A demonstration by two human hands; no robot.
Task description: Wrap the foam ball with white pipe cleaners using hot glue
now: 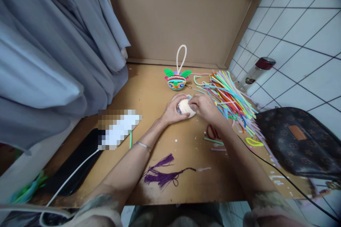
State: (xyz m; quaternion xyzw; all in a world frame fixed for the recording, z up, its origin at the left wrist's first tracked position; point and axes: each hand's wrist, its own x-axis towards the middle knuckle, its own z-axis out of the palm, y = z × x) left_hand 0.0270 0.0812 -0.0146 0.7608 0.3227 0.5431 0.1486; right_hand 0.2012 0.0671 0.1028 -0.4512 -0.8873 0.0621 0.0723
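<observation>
My left hand (174,109) curls round a cream-coloured rounded piece (185,109) with fine ridges and some grey or clear surface at its left side. My right hand (204,105) is closed in a pinch against the piece's right side; whatever lies between those fingertips is hidden. Just beyond my hands sits a colourful lion-head ornament (176,83) with green ears and a white hanging loop (181,58). To the right spreads a pile of colourful pipe cleaners (230,95). Scissors with red handles (212,132) lie partly behind my right forearm.
Purple tassels (161,176) lie near the table's front. On the left are a blurred white device with a cable (71,175) and a black flat object (77,165). A brown patterned bag (301,142) and a bottle (257,72) stand right. Grey cloth (80,42) hangs left.
</observation>
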